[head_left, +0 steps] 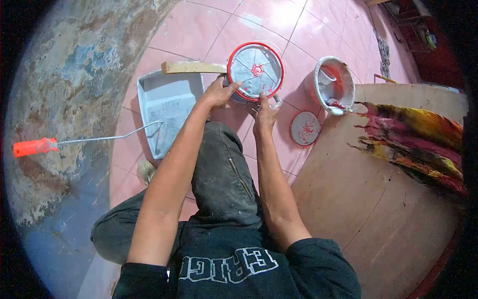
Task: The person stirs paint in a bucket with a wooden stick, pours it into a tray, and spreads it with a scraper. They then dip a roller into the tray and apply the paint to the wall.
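Red-rimmed paint can [255,71] stands on the pink floor [279,25] just past my knee, between the grey tray [167,102] and the open bucket [331,84]. My left hand [219,92] pinches its left rim, fingers curled over the edge. My right hand [266,113] presses on its near edge; whether it clasps, I cannot tell.

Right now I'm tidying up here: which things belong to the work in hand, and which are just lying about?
In hand: red-rimmed can, held by left hand and right hand.
Lying about: paint tray, roller, wooden stick, open bucket, loose lid, cloth.
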Demonstrator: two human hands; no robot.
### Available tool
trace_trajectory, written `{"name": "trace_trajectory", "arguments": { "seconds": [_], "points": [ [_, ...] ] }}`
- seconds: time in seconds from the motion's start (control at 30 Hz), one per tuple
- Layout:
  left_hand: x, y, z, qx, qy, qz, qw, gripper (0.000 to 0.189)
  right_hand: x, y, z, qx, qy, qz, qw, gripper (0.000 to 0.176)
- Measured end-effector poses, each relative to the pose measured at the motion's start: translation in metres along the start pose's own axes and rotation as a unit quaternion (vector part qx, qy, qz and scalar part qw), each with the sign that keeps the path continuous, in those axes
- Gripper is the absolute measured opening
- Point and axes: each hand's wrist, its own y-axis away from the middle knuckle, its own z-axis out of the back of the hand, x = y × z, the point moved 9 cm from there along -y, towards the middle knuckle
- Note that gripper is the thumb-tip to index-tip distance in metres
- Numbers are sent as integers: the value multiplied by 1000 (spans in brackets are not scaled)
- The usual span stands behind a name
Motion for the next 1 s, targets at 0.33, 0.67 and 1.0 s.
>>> {"name": "trace_trajectory", "arguments": {
  "seconds": [0.33,0.67,1.0],
  "points": [
    [-23,-18,4,-98,63,-42,992,68,23,-19,1,-40,51,37,997,58],
    [-55,-73,-39,-30,172,-55,983,69,77,-61,27,52,-32,-6,998,49],
    [-18,-17,-21,-4,249,-58,967,100,206,-156,123,-60,535,439,719,34]
  ]
}}
